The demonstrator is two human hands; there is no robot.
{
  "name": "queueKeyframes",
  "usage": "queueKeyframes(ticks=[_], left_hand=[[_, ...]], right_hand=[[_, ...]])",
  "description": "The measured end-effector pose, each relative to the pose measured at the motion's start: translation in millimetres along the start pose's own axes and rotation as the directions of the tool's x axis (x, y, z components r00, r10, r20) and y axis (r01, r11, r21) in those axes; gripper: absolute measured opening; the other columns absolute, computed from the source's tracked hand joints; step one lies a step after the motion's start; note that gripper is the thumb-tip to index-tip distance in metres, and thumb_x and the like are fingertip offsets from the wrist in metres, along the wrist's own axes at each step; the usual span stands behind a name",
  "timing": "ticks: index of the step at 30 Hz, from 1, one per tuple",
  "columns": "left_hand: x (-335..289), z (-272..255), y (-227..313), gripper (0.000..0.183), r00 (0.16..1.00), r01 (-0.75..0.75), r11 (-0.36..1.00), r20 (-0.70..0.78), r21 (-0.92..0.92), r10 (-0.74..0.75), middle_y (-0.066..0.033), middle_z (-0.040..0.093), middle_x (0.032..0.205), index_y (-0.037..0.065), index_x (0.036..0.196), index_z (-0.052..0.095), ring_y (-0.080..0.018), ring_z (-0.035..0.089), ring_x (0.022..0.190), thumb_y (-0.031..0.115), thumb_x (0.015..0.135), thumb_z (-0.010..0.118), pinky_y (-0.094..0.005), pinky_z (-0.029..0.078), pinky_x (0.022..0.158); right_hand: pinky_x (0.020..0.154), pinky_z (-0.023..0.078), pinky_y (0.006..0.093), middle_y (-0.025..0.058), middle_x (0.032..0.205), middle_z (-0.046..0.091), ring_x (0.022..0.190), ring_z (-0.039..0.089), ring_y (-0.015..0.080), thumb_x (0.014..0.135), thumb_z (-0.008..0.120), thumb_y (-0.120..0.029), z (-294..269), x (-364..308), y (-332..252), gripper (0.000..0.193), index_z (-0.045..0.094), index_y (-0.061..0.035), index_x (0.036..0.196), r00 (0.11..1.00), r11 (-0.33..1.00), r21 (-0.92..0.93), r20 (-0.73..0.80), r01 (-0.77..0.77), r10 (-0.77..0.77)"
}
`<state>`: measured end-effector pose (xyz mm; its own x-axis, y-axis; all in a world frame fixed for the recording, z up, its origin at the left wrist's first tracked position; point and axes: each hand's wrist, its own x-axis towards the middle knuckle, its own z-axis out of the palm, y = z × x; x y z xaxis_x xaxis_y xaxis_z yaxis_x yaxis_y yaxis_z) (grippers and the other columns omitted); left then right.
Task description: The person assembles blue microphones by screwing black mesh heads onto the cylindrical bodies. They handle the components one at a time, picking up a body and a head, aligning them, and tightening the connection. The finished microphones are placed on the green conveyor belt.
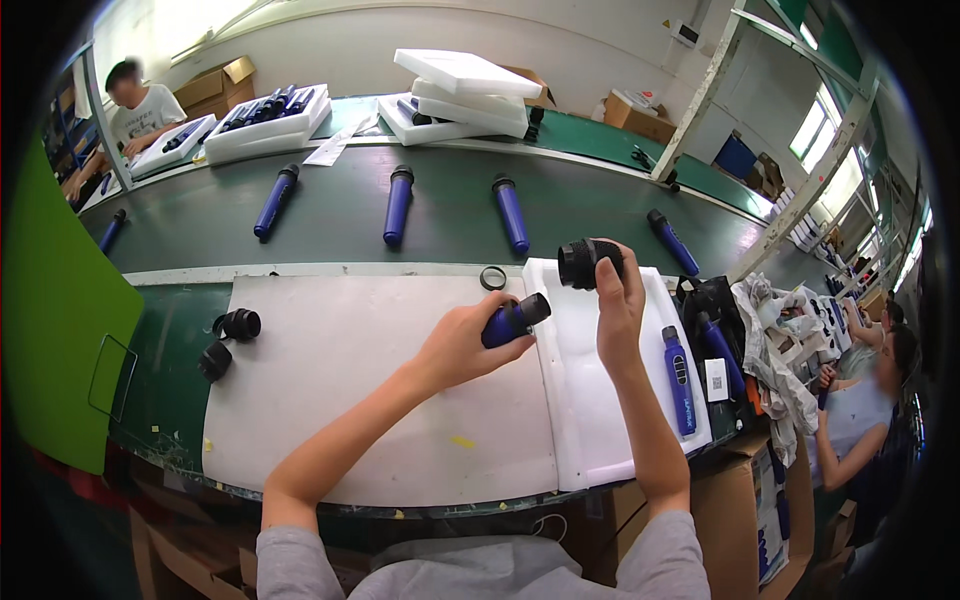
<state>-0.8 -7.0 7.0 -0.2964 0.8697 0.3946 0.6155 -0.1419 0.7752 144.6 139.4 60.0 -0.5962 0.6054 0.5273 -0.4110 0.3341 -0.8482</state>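
My left hand (468,345) is closed around a blue flashlight-like tube (507,323), whose black end points up and to the right. In my right hand (621,300) is a black ribbed cylindrical head (590,264), gripped between thumb and fingers above a white foam tray (600,440). The two parts are apart, the head higher and farther right. Lying in the tray is a blue tube with dark buttons (679,385). Beyond my left hand, a black ring (492,278) rests near the far edge of the white work sheet (350,400).
Two black cylindrical parts (238,324) sit at the sheet's left. Across the far belt (330,240) lie several blue tubes with black heads (398,208). Foam trays (465,75) stand behind. At right are crumpled wrapping (775,340) and a cardboard box (725,510); people work on both sides.
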Motion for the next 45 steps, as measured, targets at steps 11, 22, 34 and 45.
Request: queueKeyframes(ticks=[11, 22, 34, 45], left_hand=[[0.3, 2.5, -3.9, 0.049, 0.998, 0.002, 1.0, -0.068, 0.027, 0.0, -0.013, 0.068, 0.082, 0.003, 0.116, 0.053, -0.0236, 0.066, 0.068, 0.027, 0.081, 0.078, -0.0336, 0.052, 0.069], [1.8, 3.5, 0.6, 0.044, 0.996, 0.038, 0.998, -0.077, 0.045, -0.034, -0.0153, 0.069, 0.082, 0.003, 0.111, 0.057, -0.026, 0.068, 0.07, 0.024, 0.08, 0.08, -0.0348, 0.053, 0.067], [2.6, 8.1, 1.2, 0.038, 0.986, 0.141, 0.989, -0.101, 0.04, -0.136, -0.0132, 0.068, 0.077, 0.002, 0.106, 0.06, -0.0247, 0.067, 0.066, 0.025, 0.082, 0.079, -0.034, 0.052, 0.063], [1.8, 5.5, 0.2, 0.041, 0.995, 0.092, 0.994, -0.042, 0.064, -0.089, -0.0116, 0.069, 0.078, 0.001, 0.107, 0.062, -0.02, 0.067, 0.065, 0.027, 0.081, 0.08, -0.0319, 0.052, 0.062]], right_hand=[[0.078, 0.05, 0.0271, 0.0079, 0.096, 0.068, 0.086, 0.063, 0.0134, 0.089, 0.075, -0.027, -7.9, 0.5, -2.9, 0.044, 0.057, 0.0002, 0.118, 0.918, 0.931, -0.364, 0.365, -0.012, 0.155], [0.089, 0.051, 0.0301, 0.0065, 0.107, 0.063, 0.099, 0.062, 0.0134, 0.095, 0.069, -0.028, -3.4, -6.9, 25.1, 0.041, 0.056, -0.0001, 0.121, 0.841, 0.939, -0.181, 0.419, -0.292, 0.342], [0.075, 0.052, 0.0274, 0.0071, 0.092, 0.069, 0.082, 0.064, 0.0122, 0.09, 0.073, -0.037, 6.2, -12.3, 35.3, 0.042, 0.064, 0.0006, 0.107, 0.944, 0.931, -0.283, 0.17, -0.229, 0.284], [0.068, 0.05, 0.0246, 0.004, 0.083, 0.067, 0.075, 0.061, 0.0081, 0.089, 0.074, -0.041, 4.0, -15.6, 43.2, 0.045, 0.067, 0.001, 0.103, 0.885, 0.903, -0.248, 0.227, -0.351, 0.406]])
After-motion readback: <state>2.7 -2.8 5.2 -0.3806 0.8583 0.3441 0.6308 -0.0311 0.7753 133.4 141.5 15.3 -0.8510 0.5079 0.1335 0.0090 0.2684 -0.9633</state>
